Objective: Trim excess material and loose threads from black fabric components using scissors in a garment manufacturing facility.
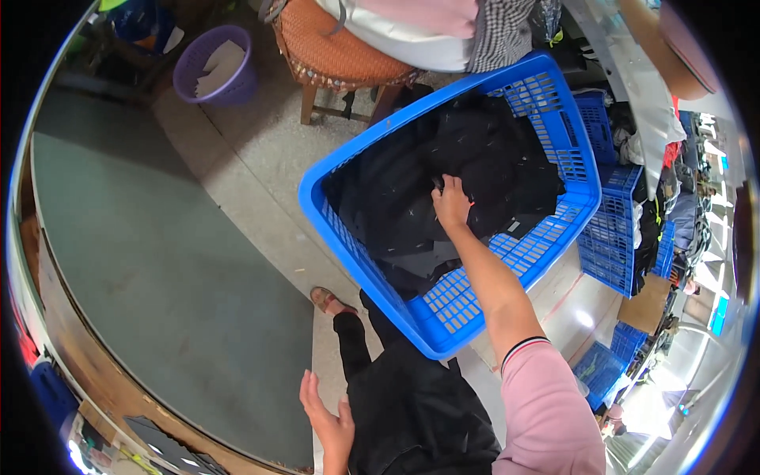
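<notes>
In front of me stands a large blue plastic basket (pixel 443 344) with slotted walls. Inside it lies a heap of black cloth pieces (pixel 412 186), dotted with short white thread marks. My right hand (pixel 452 203) reaches down into the basket, its fingers closed in a pinch on the black cloth near the middle of the heap. How much cloth is between the fingertips is hidden. My left hand (pixel 328 423) hangs at my left side near the table edge, fingers stretched out and holding nothing.
A grey-green tabletop (pixel 174 301) fills the left. Beyond the basket is a stool with an orange cushion (pixel 340 47); a purple wastebasket (pixel 247 67) holding pale scraps stands farther left. Blue crates (pixel 609 229) are stacked at right. A person's arm (pixel 669 55) shows at upper right.
</notes>
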`<state>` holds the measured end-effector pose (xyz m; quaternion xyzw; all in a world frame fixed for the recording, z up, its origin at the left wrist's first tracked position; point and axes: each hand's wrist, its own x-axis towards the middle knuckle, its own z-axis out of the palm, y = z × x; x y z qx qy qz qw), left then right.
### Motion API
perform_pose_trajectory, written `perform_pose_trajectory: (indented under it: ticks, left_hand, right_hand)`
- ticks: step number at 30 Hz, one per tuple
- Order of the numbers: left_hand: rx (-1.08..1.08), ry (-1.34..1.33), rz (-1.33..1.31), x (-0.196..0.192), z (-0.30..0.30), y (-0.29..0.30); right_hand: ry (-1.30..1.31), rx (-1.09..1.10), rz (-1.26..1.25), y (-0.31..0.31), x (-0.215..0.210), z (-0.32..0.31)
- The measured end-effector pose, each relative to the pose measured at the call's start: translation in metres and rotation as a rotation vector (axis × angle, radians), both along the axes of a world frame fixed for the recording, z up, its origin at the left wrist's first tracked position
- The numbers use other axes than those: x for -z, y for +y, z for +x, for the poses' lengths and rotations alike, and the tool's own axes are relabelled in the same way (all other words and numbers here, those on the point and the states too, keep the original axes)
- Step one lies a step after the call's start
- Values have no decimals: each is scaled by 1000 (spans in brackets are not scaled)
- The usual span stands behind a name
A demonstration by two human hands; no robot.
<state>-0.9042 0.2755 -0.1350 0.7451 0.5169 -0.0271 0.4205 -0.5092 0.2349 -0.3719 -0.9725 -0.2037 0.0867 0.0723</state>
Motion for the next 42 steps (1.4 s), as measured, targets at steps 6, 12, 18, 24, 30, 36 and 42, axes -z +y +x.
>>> perform_pose_trajectory:
  ticks: [6,12,18,24,30,36,42]
  left_hand:
    - [-371,-385,-403,-17,24,17]
    - [-323,-522,-547,-32,51,10]
    - [-187,-441,-612,-33,57,13]
    - [-190,-458,-768,-13,71,25]
    - [-238,-551,-999,-15,124,38]
    - [-200,-781,-1604,-6,164,13]
    - [-380,-992,-2060,6,186,-30]
  right_hand:
    - [172,194,311,-37,-75,25]
    - [359,139,382,-64,-116,-37]
    - [378,202,410,-54,-134,-66]
    - [417,273,673,-77,-207,-54]
    - [644,343,787,-75,-348,-71]
    - [897,361,969,-69,-457,-94]
    - [957,500,869,-92,-464,-86]
